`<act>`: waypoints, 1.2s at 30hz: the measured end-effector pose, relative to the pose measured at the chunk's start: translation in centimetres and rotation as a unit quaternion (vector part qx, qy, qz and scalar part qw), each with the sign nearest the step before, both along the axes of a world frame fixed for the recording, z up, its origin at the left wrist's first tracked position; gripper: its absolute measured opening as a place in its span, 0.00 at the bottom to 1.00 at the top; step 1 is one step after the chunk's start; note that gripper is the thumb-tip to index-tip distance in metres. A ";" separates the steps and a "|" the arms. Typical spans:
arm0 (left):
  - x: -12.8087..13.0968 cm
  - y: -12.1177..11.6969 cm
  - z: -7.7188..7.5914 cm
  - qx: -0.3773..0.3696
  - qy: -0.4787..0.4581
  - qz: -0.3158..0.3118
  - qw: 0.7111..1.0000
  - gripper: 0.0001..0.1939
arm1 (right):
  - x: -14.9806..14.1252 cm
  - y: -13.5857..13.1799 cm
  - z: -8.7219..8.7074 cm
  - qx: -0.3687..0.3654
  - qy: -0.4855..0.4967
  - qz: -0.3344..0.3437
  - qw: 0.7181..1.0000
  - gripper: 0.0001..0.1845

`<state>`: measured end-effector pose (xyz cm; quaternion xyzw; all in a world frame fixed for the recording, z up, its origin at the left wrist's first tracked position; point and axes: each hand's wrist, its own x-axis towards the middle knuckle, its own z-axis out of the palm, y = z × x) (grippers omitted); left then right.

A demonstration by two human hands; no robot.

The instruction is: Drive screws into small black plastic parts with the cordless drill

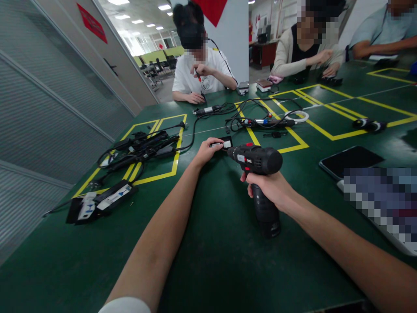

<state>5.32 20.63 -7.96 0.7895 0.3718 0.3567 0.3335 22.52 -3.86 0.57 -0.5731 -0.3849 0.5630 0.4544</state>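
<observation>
My right hand grips the handle of a black cordless drill with red trim, held above the green table with its nose pointing left. The drill's tip meets a small black part with a white label. My left hand is closed in a pinch on that part, holding it at the drill's tip.
A pile of black adapters and cables and labelled black parts lie to the left inside yellow tape squares. More cables and tools lie ahead. A tablet rests at the right. Three people sit at the far side.
</observation>
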 end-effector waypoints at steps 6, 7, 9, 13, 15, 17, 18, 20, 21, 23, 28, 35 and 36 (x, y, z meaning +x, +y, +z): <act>0.1 -0.1 0.1 -0.007 0.005 0.004 1.000 0.15 | 0.1 0.0 -0.1 0.008 0.006 -0.002 1.000 0.05; 0.1 -0.1 0.1 -0.004 0.004 0.003 1.000 0.15 | 0.1 0.0 -0.2 0.012 0.007 -0.002 1.000 0.05; 0.1 -0.1 0.1 0.004 0.004 0.001 1.000 0.15 | 0.2 0.1 -0.5 0.019 0.006 -0.001 1.000 0.05; 0.1 -0.2 0.1 0.006 0.005 -0.001 1.000 0.15 | 0.1 0.2 -0.8 0.026 -0.005 0.000 1.000 0.05; 0.1 -0.2 0.1 0.003 0.001 -0.004 1.000 0.16 | 0.0 0.3 -0.8 0.025 -0.013 -0.004 1.000 0.04; 0.1 -0.2 0.1 0.001 -0.002 -0.006 1.000 0.16 | -0.2 0.5 -0.8 0.021 -0.022 -0.009 0.999 0.03; 0.0 -0.2 0.1 0.001 0.000 -0.004 1.000 0.16 | -0.2 0.5 -0.7 0.019 -0.027 -0.011 0.999 0.03; 0.0 -0.1 0.2 -0.001 0.004 0.003 1.000 0.16 | -0.3 0.6 -0.7 0.016 -0.034 -0.010 0.999 0.03; 0.0 -0.1 0.2 -0.002 0.005 0.005 1.000 0.16 | -0.3 0.6 -0.6 0.014 -0.035 -0.010 0.999 0.03; 0.0 0.0 0.2 -0.003 0.003 0.006 1.000 0.16 | -0.3 0.7 -0.6 0.011 -0.034 -0.009 0.999 0.03; -0.1 0.0 0.2 -0.009 0.002 0.009 1.000 0.16 | -0.5 0.7 -0.5 0.016 -0.034 -0.010 0.999 0.03; -0.1 0.1 0.1 -0.002 0.013 0.010 1.000 0.16 | -0.5 0.7 -0.3 0.016 -0.050 -0.005 0.999 0.03; -0.1 0.1 0.1 0.001 0.013 0.009 1.000 0.16 | -0.6 0.7 -0.3 0.018 -0.052 -0.005 0.998 0.03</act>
